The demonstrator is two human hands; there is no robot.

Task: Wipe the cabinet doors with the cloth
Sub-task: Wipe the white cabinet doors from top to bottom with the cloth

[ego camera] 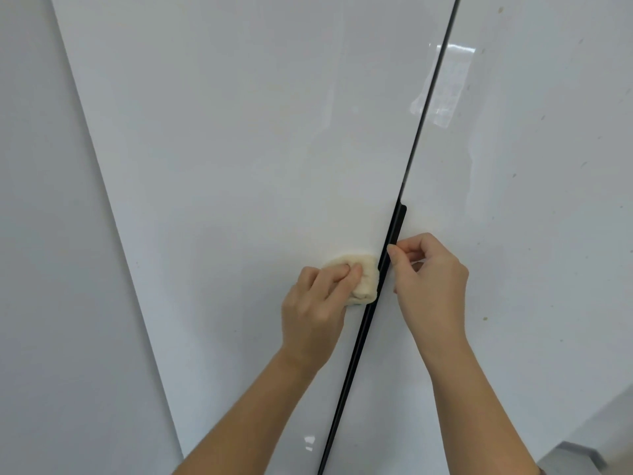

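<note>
Glossy white cabinet doors fill the view. The left hand (315, 303), fingers bent over a folded cream cloth (363, 281), presses it against the left door (239, 149), just beside the black edge handle (394, 231). The right hand (431, 279), fingers curled, seems to pinch that handle at the brown-specked right door (534, 207). Broad bare panel lies above and to the left of the cloth.
</note>
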